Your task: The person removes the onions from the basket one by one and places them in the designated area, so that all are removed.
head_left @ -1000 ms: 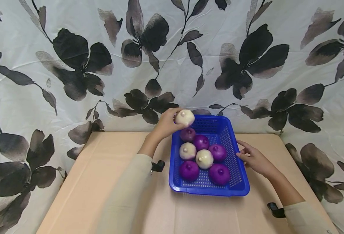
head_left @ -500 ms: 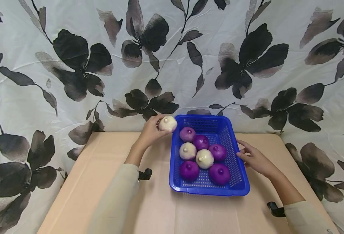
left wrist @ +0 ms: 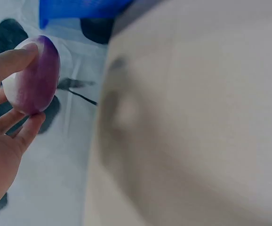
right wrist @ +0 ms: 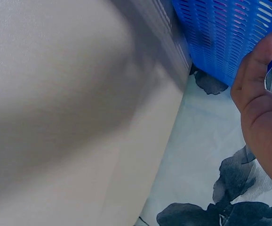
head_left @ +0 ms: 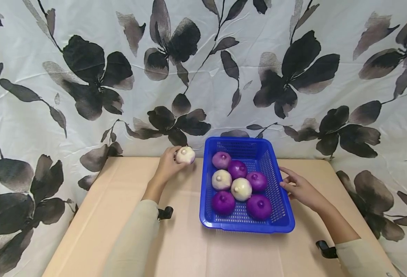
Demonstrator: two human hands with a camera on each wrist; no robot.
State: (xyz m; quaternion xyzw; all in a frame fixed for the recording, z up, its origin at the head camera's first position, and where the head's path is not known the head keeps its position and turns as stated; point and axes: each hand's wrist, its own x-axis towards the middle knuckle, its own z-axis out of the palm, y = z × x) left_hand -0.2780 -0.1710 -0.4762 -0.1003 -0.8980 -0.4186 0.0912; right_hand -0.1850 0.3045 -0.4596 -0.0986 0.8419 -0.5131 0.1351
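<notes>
My left hand [head_left: 169, 164] holds a white-and-purple onion [head_left: 185, 155] between thumb and fingers, left of the blue plastic basket [head_left: 276, 227]. In the left wrist view the onion [left wrist: 38, 84] shows its purple side, with the thumb over its white part and fingertips beneath. A shadow of hand and onion falls on the table. My right hand [head_left: 302, 189] grips the basket's right rim; in the right wrist view the thumb presses the slotted wall [right wrist: 220, 33]. Inside the basket lie several purple onions [head_left: 259, 207] and two whitish onions [head_left: 241, 189].
The basket stands on a light tan table [head_left: 175, 238], toward its back edge. Behind the table hangs a white cloth [head_left: 231, 100] printed with dark flowers. Black wrist cameras [head_left: 165, 212] sit on both forearms.
My left hand has carried the onion from above the basket's back left corner leftward and down, past the rim to over the table. My right hand has stayed at the basket.
</notes>
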